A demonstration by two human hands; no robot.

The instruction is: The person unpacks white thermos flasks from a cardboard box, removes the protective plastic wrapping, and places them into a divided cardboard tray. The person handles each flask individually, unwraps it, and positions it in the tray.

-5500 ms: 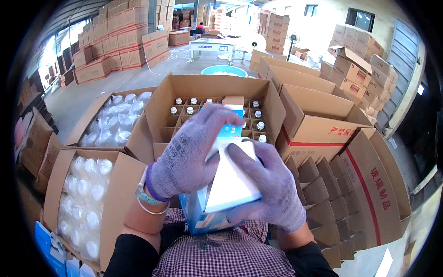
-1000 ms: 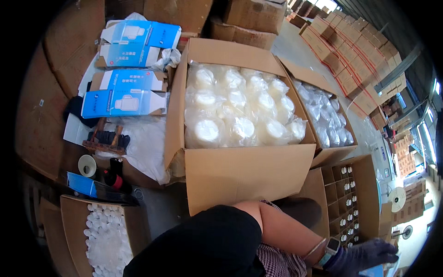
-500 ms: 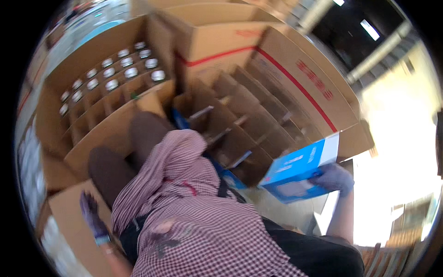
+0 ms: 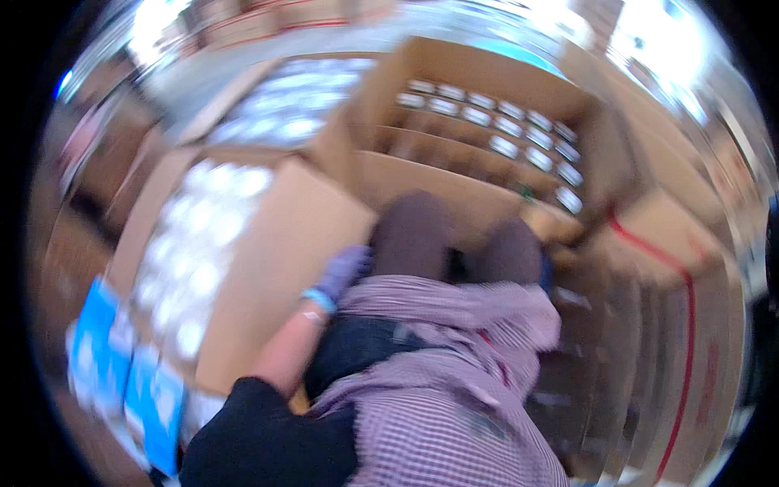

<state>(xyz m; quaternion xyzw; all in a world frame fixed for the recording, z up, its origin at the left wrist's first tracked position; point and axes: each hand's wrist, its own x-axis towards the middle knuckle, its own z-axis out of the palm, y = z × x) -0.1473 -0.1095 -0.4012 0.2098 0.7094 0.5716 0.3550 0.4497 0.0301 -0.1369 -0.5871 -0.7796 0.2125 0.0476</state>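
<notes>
My left hand (image 4: 344,273), in a purple-grey glove, is beside my knee at the edge of a brown cardboard flap (image 4: 284,260). It is blurred, but its fingers look stretched out and nothing shows in them. My right hand is out of view, and so is whatever it holds. Ahead of my knees stands an open carton (image 4: 479,187) with cardboard dividers. White-capped bottles (image 4: 504,146) fill its far and right cells, while several nearer cells show no caps. Left of the flap, a carton is full of closely packed pale, round-topped items (image 4: 195,235).
Blue-and-white boxes (image 4: 101,345) stand at the lower left. Another carton of pale items (image 4: 296,93) lies behind. On the right, a divided carton with a red-striped flap (image 4: 690,349) is close to my leg. More cartons (image 4: 280,15) are at the back.
My view has swung left, bringing the cartons of pale items and the blue boxes into sight. My right hand, which held a blue box, has left the picture.
</notes>
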